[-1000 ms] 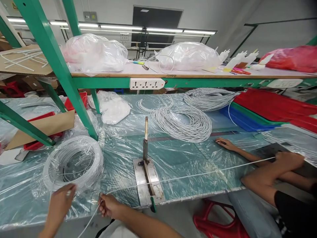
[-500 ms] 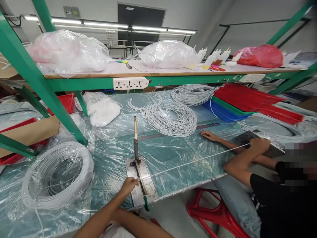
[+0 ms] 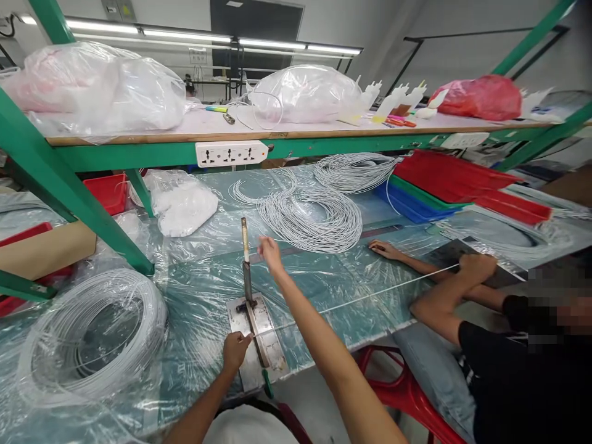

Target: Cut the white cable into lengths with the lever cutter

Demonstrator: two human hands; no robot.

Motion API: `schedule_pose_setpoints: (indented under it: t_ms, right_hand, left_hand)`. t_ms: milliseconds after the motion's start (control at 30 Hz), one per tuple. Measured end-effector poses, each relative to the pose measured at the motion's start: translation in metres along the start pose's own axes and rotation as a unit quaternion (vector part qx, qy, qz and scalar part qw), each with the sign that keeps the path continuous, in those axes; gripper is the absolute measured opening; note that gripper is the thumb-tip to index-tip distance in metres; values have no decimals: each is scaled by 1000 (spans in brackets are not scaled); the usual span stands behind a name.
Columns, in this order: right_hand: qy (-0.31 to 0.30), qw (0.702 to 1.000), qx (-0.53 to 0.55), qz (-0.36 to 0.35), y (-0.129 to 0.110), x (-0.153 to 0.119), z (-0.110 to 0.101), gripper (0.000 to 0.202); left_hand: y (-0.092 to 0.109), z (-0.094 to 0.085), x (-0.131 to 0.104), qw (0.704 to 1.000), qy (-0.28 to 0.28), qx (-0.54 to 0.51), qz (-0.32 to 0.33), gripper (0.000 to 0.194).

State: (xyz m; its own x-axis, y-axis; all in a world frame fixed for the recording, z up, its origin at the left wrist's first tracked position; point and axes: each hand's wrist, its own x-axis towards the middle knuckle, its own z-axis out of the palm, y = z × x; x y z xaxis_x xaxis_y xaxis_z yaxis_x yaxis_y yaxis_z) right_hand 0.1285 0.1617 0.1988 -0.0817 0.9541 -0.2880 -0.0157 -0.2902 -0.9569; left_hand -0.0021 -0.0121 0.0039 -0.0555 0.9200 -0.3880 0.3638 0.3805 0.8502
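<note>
My left hand [image 3: 237, 350] is closed in a pinch on a thin white cable [image 3: 370, 297], at the left side of a hand lever cutter [image 3: 271, 348]. The cable crosses the cutter's metal base and runs taut to the right, up to a co-worker's closed hand [image 3: 477, 266]. My right hand [image 3: 269, 254] is raised just right of the cutter's upright lever [image 3: 245, 246], its fingers loosely apart and apparently not touching it. A green-tipped part [image 3: 267, 383] sits at the cutter's front end.
A big coil of white cable [image 3: 92, 333] lies at the left. Bundles of cut cable [image 3: 309, 222] rest at the back, beside stacked red, green and blue trays [image 3: 416, 197]. A plastic bag [image 3: 185, 203] and a green shelf post [image 3: 87, 185] stand left. The co-worker sits at right.
My right arm has come up from low in front of me, raising the right hand beside the lever. My left hand still pinches the cable at the cutter. The view has shifted slightly.
</note>
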Motion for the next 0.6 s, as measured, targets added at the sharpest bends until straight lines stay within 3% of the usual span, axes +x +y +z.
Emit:
schedule_pose_setpoints:
  t_ms: [67,133,267,400,500,600]
  right_hand:
    - [36,999,2,2,-17,32,5,52]
    - [32,999,0,19,-25,51,12,55]
    - [-11,998,7,55,-32,48,15,62]
    - [-82,993,35,77,-40,-11,-11,64]
    - [-135,985,5,104,-37,-86,-35,55]
    - [-139,975,-38,172,-10,-166,-49,39]
  left_hand:
    - [-2,1,0,1000,15,17,10,50]
    - [-3,2,0,999,25,31,17,48]
    - [-3,4,-1,997,40,57,27,45]
    - [-3,5,-2,995,53,82,31,42]
    - [-2,5,-3,993,59,97,27,41]
    - [-1,6,-3,992,60,105,25,40]
